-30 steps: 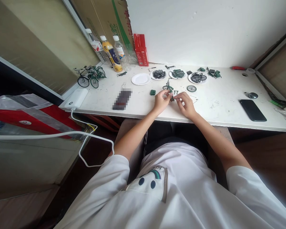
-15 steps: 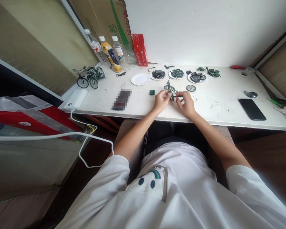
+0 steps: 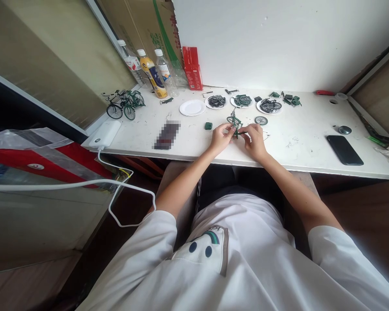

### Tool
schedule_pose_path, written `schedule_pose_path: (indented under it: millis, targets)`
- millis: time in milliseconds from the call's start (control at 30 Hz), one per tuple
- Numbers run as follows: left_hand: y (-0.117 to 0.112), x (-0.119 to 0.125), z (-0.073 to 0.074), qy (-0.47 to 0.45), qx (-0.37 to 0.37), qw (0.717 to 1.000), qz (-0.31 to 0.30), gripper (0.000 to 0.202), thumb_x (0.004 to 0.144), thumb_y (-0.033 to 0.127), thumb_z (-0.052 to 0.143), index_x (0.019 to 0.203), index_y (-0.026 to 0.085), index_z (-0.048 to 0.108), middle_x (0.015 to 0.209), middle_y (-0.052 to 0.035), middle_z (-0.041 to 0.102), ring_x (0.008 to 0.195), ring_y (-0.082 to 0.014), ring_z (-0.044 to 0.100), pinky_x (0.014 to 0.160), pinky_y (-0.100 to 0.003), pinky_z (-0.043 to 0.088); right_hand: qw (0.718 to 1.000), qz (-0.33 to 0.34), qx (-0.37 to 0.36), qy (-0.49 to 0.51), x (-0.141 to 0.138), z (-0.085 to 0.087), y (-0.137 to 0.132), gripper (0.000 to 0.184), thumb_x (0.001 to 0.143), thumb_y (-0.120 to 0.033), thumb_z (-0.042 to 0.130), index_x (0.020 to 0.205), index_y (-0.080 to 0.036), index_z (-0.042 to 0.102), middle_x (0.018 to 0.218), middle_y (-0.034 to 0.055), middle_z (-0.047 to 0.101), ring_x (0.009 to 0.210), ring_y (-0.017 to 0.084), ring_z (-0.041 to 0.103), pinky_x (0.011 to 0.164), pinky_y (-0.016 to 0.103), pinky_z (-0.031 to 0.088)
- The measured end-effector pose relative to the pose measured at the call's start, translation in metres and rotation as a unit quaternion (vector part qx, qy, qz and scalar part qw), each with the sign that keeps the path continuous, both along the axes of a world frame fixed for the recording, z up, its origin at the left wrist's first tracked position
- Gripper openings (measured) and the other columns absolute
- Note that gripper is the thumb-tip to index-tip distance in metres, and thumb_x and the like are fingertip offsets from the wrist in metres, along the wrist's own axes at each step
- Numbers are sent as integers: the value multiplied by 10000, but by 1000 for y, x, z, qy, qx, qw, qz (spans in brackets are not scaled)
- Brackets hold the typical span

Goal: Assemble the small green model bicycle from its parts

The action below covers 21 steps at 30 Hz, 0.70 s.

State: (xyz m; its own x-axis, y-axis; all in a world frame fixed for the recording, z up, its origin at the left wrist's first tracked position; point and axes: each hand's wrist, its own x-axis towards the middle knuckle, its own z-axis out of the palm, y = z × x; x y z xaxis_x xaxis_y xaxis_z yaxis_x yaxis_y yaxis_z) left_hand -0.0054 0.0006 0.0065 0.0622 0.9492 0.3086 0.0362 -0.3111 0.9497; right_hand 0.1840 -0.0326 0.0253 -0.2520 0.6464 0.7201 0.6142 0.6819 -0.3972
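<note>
A small green model bicycle (image 3: 236, 120) is upright over the table, its front part pointing away from me. My left hand (image 3: 221, 137) pinches its near end between thumb and fingers. From the right, my right hand (image 3: 255, 139) grips a thin dark stick-like piece (image 3: 243, 132), whose tip meets the bicycle's near end; its exact kind is too small to tell. A loose spoked wheel (image 3: 261, 120) lies just beyond my right hand. To the left of the bicycle sits a little green block-shaped part (image 3: 208, 125).
White plates (image 3: 192, 108) stand in a row behind, several bearing frames and wheels (image 3: 271, 106). Model bicycles (image 3: 125, 103) stand at left near bottles (image 3: 152, 73), a red box (image 3: 192, 69) and a white power bank (image 3: 105, 134). A black phone (image 3: 345, 150) lies right.
The bicycle has turned slightly in my left hand, showing more of its green frame. My right hand stays close with the dark piece against it. The whole view has shifted slightly.
</note>
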Motion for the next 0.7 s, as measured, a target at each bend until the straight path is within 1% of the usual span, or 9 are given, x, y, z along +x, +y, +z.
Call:
schedule_pose_path:
  millis: [100, 300, 567, 700]
  targets:
    - [0, 0, 0, -5, -3, 1000, -1, 547, 922, 620, 789, 1208, 154, 770, 1276, -145, 776, 806, -152, 743, 580, -224, 616, 1000, 0, -5, -9, 0, -1, 0, 242, 1098, -253, 488, 1115, -281, 729, 1027, 84, 767, 1098, 324, 582, 1018, 534, 468]
    - [-2, 0, 2, 3, -8, 1000, 6, 495, 937, 567, 798, 1222, 163, 783, 1267, -139, 779, 797, -144, 745, 591, -218, 608, 999, -4, -25, -19, -1, 0, 0, 264, 1122, -341, 477, 1135, -284, 735, 1044, 100, 754, 1089, 335, 583, 1015, 563, 483]
    - [-5, 1, 6, 12, -6, 1000, 2, 483, 949, 564, 787, 1211, 158, 782, 1253, -141, 786, 788, -150, 749, 577, -223, 600, 999, -1, -21, -24, -2, 1, 0, 258, 1094, -262, 492, 1114, -278, 749, 1050, 96, 770, 1111, 334, 594, 1027, 571, 486]
    - [-3, 0, 4, 7, -4, 1000, 0, 476, 951, 555, 787, 1218, 161, 782, 1251, -137, 784, 777, -141, 740, 585, -222, 602, 1000, -5, -15, -15, -1, 0, 0, 226, 1102, -309, 508, 1143, -271, 728, 1059, 96, 774, 1079, 332, 604, 1002, 555, 494]
